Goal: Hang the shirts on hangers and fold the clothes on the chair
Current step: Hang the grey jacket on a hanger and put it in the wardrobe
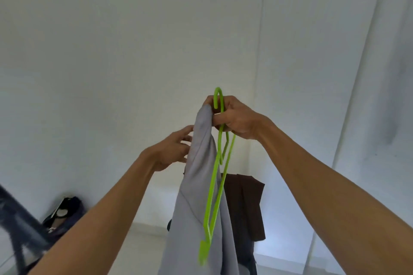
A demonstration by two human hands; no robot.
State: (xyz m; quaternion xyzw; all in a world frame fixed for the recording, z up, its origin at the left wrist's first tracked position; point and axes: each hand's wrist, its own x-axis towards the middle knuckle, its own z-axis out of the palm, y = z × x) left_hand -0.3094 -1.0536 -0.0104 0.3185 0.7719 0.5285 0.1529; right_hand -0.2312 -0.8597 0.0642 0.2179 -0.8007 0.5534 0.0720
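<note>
Shirt [201, 185] and green hanger [218, 176] dangle below the right hand [234, 118] grip; left hand [172, 152], fingers relaxed, touches fabric.

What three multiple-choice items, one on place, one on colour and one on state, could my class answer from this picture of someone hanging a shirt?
1. Where does the brown garment hang?
A. Behind the grey shirt
B. Over the left forearm
C. On the hanger's hook

2. What colour is the hanger?
A. White
B. Bright green
C. Black

3. What is the right hand doing?
A. Resting open, holding nothing
B. Pointing at the wall
C. Holding the hanger and the grey shirt together

Answers: 1 A, it shows beyond the shirt, lower right. 2 B, its frame is lime green. 3 C, the fingers curl round the hook's neck and the shirt's top, while the left hand touches the cloth with loose fingers.
</note>
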